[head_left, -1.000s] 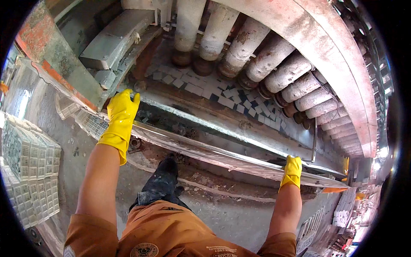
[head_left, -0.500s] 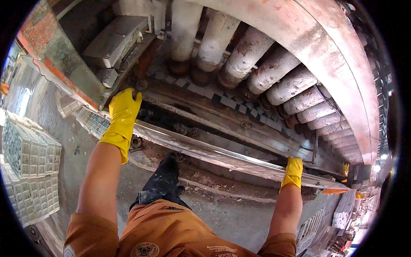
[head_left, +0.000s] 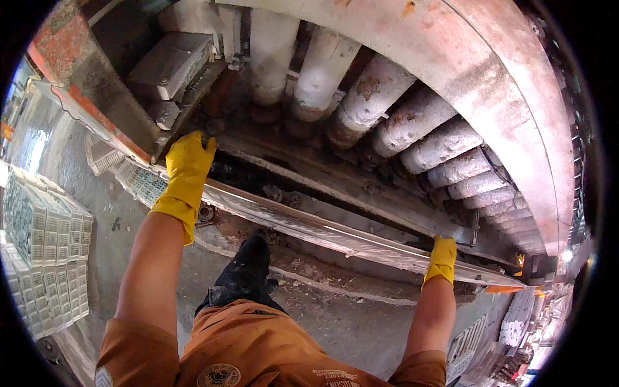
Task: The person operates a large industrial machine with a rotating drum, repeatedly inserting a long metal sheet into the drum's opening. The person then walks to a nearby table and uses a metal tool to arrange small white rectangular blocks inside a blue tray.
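Observation:
Both of my hands wear yellow rubber gloves and hold a long, wet-looking metal panel [head_left: 322, 235] along the front of a machine. My left hand [head_left: 187, 171] lies over its left end, beside the machine's corner, with the fingers bent over and the thumb toward the inside. Well to the right, my right hand [head_left: 442, 258] curls its fingers over the panel's upper edge. The fingertips of both hands are partly hidden. Behind the panel runs a dark trough [head_left: 258, 184] with a dirty metal rail [head_left: 335, 187] beyond it.
A row of thick, stained cylinders [head_left: 367, 97] stands under a curved, pale machine cover [head_left: 451, 51]. A metal block [head_left: 171, 64] sits at the upper left. White plastic crates [head_left: 48, 258] are stacked at the left. A wet floor [head_left: 361, 335] with a rough ridge lies below the panel.
The pale, square-looking pieces seen under the cylinders are no longer visible; that strip is now dark. My hands stay on the panel in nearly the same places.

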`<state>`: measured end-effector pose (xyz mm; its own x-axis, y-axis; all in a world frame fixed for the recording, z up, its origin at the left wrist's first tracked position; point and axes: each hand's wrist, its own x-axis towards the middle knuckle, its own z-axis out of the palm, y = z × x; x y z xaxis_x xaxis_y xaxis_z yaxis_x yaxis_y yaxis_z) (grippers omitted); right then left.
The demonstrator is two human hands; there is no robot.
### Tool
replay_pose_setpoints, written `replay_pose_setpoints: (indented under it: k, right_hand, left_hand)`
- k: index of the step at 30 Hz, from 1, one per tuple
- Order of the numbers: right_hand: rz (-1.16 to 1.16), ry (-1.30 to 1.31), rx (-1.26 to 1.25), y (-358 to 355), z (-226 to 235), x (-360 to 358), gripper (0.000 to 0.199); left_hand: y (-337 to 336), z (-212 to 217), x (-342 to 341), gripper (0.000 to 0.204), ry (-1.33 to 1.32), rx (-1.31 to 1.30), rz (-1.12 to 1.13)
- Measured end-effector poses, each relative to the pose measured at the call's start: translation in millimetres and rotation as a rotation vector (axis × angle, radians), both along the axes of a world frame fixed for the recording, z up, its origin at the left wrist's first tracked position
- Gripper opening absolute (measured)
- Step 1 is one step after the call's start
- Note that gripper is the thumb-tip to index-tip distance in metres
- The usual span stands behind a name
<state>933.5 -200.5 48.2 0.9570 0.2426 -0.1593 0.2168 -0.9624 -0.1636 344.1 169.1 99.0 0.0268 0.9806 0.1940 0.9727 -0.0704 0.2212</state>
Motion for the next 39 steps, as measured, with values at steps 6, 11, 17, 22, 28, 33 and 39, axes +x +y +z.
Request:
replay_pose_setpoints:
  k: [6, 11, 17, 22, 28, 33, 39]
  right_hand:
    - [-0.049, -0.004, 0.050, -0.6, -15.4, 20.7, 0.050]
    - [-0.045, 0.000, -0.008, 8.1, 0.5, 6.0, 0.051]
    - [0.005, -0.047, -0.018, -0.7, 13.2, -18.8, 0.054]
    - [0.069, -0.080, -0.040, -27.7, 4.0, -20.1, 0.051]
    - [-0.007, 0.028, 0.072, -55.8, -16.2, -12.3, 0.050]
    - [-0.110, 0.150, 0.282, -48.0, 7.5, -57.9, 0.052]
    - [-0.109, 0.084, 0.228, -89.8, -22.8, -32.4, 0.048]
  left_hand:
    - [10.1, -5.9, 5.5, 0.039, 0.019, 0.022, 0.003]
    - [8.2, -3.1, 7.4, 0.040, 0.016, 0.020, -0.009]
    - [-5.7, -3.9, -0.4, 0.041, 0.021, 0.011, 0.005]
    - [-23.6, -7.7, -10.8, 0.043, 0.017, 0.004, 0.000]
    - [-42.0, -11.1, -23.2, 0.046, 0.017, -0.020, 0.000]
    - [-52.6, -16.6, -40.4, 0.048, 0.007, -0.063, 0.020]
    - [-65.8, -15.7, -39.0, 0.048, -0.001, -0.068, 0.001]
